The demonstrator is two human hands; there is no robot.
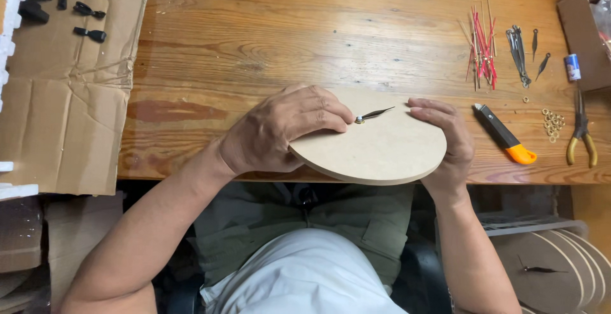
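Observation:
A round, pale fibreboard disc (388, 152) rests tilted at the near edge of the wooden table (254, 40). A small dark clock hand (377, 113) sits on a metal shaft at the disc's centre and points to the right. My left hand (280, 129) lies over the disc's left part, with fingertips touching the shaft. My right hand (449, 142) grips the disc's right rim.
Red and dark clock hands (484, 43), more metal hands (519, 53), brass washers (552, 122), a black and orange utility knife (506, 136) and yellow-handled pliers (580, 132) lie at the right. Flat cardboard (63, 97) with black parts lies left. More discs (560, 269) stack below right.

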